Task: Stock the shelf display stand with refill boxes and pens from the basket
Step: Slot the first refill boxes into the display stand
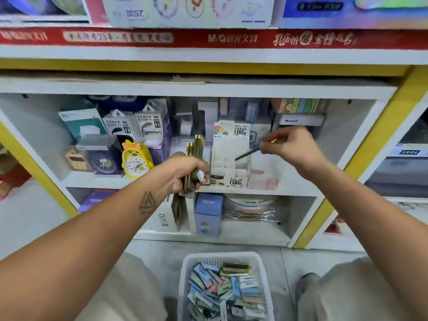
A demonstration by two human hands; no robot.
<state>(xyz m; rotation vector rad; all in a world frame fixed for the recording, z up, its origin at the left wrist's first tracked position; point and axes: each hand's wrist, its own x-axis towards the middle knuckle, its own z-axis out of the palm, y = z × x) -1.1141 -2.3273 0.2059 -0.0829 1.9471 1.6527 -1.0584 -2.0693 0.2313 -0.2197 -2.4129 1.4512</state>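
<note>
A white cardboard display stand [229,144] with stepped compartments sits on the middle shelf. My right hand [294,144] pinches a thin dark pen [246,154], its tip pointing down-left into the stand's upper compartments. My left hand [185,171] grips a bundle of olive-green pens or slim boxes [195,154], held upright just left of the stand. On the floor below stands a white plastic basket [187,262] filled with several pastel refill boxes [222,295] and a few olive-green boxes [235,268].
The shelf holds power bank packs [129,126], a yellow duck alarm clock [136,161] and a dark clock to the left. A blue box [208,214] and a DIY box [163,220] stand on the lower shelf. Yellow shelf frames flank both sides. My knees flank the basket.
</note>
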